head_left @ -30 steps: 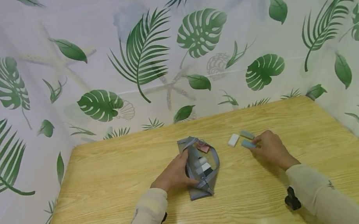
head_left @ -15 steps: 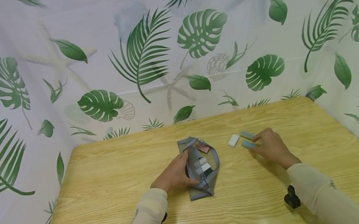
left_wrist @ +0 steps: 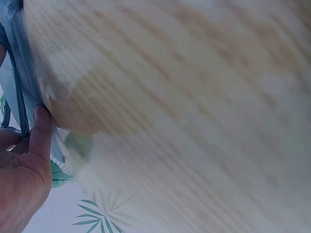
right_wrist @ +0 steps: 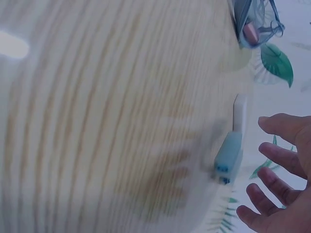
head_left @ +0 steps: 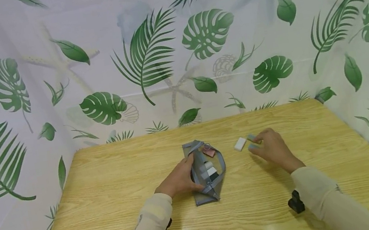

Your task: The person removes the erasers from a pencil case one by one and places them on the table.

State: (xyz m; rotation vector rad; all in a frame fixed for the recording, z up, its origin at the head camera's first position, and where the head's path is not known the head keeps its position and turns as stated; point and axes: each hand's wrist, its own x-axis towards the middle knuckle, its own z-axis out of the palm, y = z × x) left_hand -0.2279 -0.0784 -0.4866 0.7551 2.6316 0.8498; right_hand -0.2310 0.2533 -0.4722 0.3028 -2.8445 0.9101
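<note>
My left hand point(head_left: 178, 178) grips the side of a grey-blue see-through zip pouch point(head_left: 206, 200), thumb and fingers spread along its gaping mouth. In the left wrist view, its fingers pinch the pouch's edge point(left_wrist: 22, 73). Inside lie a pink block point(head_left: 209, 151) and white and dark pieces point(head_left: 211, 171). To the right, my right hand point(head_left: 275, 150) hovers with spread fingers over a light blue block point(head_left: 253, 147) and a grey-green block point(head_left: 251, 137), partly hiding both. The right wrist view shows its fingers apart, facing the blue block point(right_wrist: 228, 155) and holding nothing.
A white block point(head_left: 240, 144) lies on the wooden table point(head_left: 114, 175) between the pouch and my right hand. Behind the table's far edge hangs a leaf-print cloth point(head_left: 159, 54), which also flanks both sides.
The fingers of my right hand have come off the light blue block and spread toward the grey-green one. My left hand and the pouch stay where they were.
</note>
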